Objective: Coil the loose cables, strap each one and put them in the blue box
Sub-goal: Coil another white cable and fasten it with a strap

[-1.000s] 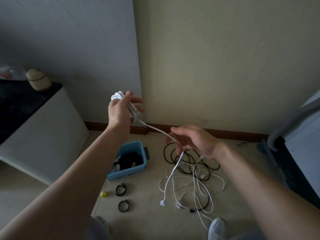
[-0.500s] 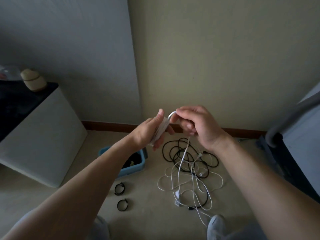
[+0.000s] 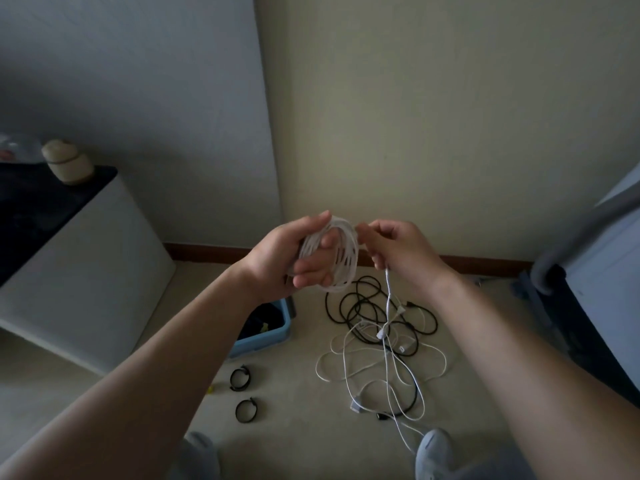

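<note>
White cable coil (image 3: 341,258) gripped by left hand (image 3: 294,258); right hand (image 3: 398,251) pinches its tail.

- I see 1 blue box (image 3: 263,342)
- 2 black straps (image 3: 240,378), just in front of the box
- 1 white coil (image 3: 348,265), above it
- loose cable pile (image 3: 381,336) right of box: count unclear

white cable (image 3: 348,268) coiled aloft, loose cables (image 3: 381,335) tangled, blue box (image 3: 273,336) alongside
</note>
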{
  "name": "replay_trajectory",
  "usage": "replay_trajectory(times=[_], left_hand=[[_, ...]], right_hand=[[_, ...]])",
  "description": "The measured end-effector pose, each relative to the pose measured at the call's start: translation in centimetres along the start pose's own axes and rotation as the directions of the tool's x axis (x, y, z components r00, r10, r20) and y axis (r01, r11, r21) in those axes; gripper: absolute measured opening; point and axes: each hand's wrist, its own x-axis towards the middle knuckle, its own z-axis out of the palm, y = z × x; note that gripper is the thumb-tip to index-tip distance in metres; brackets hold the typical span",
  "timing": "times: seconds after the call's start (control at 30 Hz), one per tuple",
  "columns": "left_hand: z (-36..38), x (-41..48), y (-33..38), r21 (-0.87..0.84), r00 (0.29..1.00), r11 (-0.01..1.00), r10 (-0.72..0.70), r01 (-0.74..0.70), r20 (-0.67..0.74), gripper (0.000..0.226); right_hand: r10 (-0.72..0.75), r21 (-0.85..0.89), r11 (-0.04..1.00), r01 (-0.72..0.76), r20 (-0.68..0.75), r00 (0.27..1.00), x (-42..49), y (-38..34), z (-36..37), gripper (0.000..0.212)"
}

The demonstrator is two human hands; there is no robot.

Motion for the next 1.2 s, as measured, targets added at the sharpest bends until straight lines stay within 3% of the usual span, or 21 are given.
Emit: replay_trajectory(times=[0.13, 0.3, 0.43, 0.5, 0.6, 0.67, 0.77, 0.93, 1.1, 1.2], left_hand=[[-0.2, -0.2, 0.6, -0.201, 0.994, 0.979, 0.036, -0.015, 0.104, 0.04], [0.3, -0.5, 1.0, -0.317, 0.982, 0.947, 0.098, -0.043, 0.159, 0.039], [0.3, -0.7, 1.6, -0.453, 0.973, 0.887, 0.173, -0.086, 0.155, 0.043], [-0.1, -0.9, 1.9, -0.52, 0.971, 0.845, 0.211, -0.124, 0.112, 0.044], [-0.5, -1.4, 2.2, -0.539, 0.969, 0.809, 0.241, -0.233, -0.058, 0.04], [-0.4, -1.6, 2.3, -0.493, 0.944, 0.809, 0.224, -0.32, -0.244, 0.038], [0.0, -1.7, 2.7, -0.38, 0.851, 0.813, 0.247, -0.442, -0.464, 0.029], [-1.5, -1.9, 3.2, -0.202, 0.735, 0.83, 0.314, -0.52, -0.601, 0.024], [-2.6, -1.6, 3.2, 0.173, 0.583, 0.873, 0.439, -0.455, -0.684, 0.02], [-2.2, -0.9, 2.2, 0.535, 0.519, 0.806, 0.58, -0.254, -0.628, 0.014]], right_hand=[[0.008, 0.006, 1.0, -0.008, -0.007, 1.0, 0.4, 0.8, 0.0, 0.03], [0.022, 0.013, 1.0, -0.023, 0.052, 0.998, 0.7, 0.9, 0.2, 0.017], [0.09, -0.142, 0.987, -0.074, 0.113, 0.989, -0.1, 0.7, 0.3, 0.044], [0.153, -0.182, 0.975, -0.124, 0.154, 0.976, -0.2, 1.0, 0.5, 0.049], [0.262, -0.208, 0.954, -0.215, 0.236, 0.936, -0.4, 1.5, 1.1, 0.039], [0.321, -0.259, 0.933, -0.251, 0.282, 0.904, -0.5, 1.7, 1.5, 0.031], [0.378, -0.237, 0.92, -0.312, 0.326, 0.866, -0.6, 1.8, 1.9, 0.027], [0.332, -0.22, 0.939, -0.265, 0.377, 0.865, -0.9, 1.1, 1.8, 0.027], [0.229, -0.106, 0.973, -0.204, 0.532, 0.815, -1.5, -0.2, 2.2, 0.023], [0.124, 0.015, 0.987, -0.157, 0.538, 0.833, -1.8, -1.4, 2.6, 0.023]])
